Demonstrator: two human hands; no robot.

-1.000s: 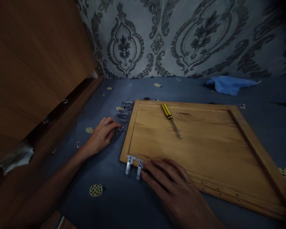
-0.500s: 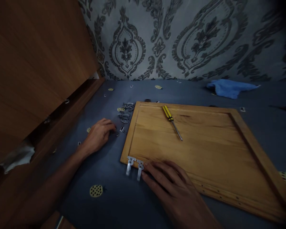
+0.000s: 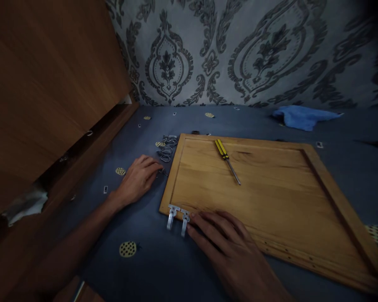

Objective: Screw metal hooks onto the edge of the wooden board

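My left hand [image 3: 140, 178] is low over the blue cloth, left of a framed wooden panel [image 3: 264, 188]. Its fingers are drawn together, their tips at some tiny dark pieces, perhaps screws; what is between them I cannot make out. Across the panel's near edge lies my right hand [image 3: 231, 247], fingers stretched out. Its fingertips touch or nearly touch a metal bracket [image 3: 178, 216] with two prongs, which sits at the panel's near left corner and sticks out past the edge. On the panel rests a yellow and black screwdriver [image 3: 227, 159].
Several wire hooks or clips [image 3: 166, 152] lie beside the panel's far left corner. A blue rag [image 3: 300, 117] is crumpled at the back right. Brown wooden furniture [image 3: 56, 84] stands on the left, and a patterned wall [image 3: 211, 58] closes off the back.
My left hand has moved a little right toward the panel, onto the tiny pieces. My right hand, the bracket and the screwdriver have stayed in place.
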